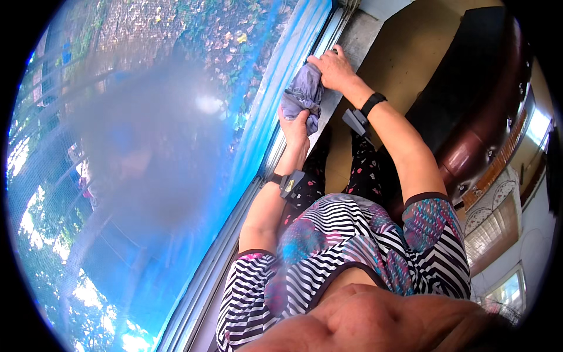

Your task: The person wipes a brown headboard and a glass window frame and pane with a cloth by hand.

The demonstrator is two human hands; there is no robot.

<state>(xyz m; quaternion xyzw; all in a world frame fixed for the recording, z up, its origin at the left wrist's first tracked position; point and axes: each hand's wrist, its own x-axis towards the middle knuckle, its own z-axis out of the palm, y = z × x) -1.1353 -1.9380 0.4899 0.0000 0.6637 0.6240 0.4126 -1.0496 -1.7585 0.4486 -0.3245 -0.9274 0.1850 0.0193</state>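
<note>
A crumpled purple-grey cloth (303, 92) lies bunched along the bottom track of a window frame (327, 37). My left hand (294, 125) grips its near end, with the thumb on top and the fingers partly hidden beneath the folds. At the far end of the cloth is my right hand (336, 70), its fingers bent over the frame and the cloth's edge; the fingertips are partly hidden. To the left of both hands stands the window pane (154, 132), with a blurred reflection and a bluish sheen across it.
A concrete sill (361, 28) runs beside the track. On the right is a dark reddish-brown leather sofa (477, 141) above a tan floor (404, 57). My legs (363, 171) stand close to the sill. Leaves and a mesh show beyond the glass.
</note>
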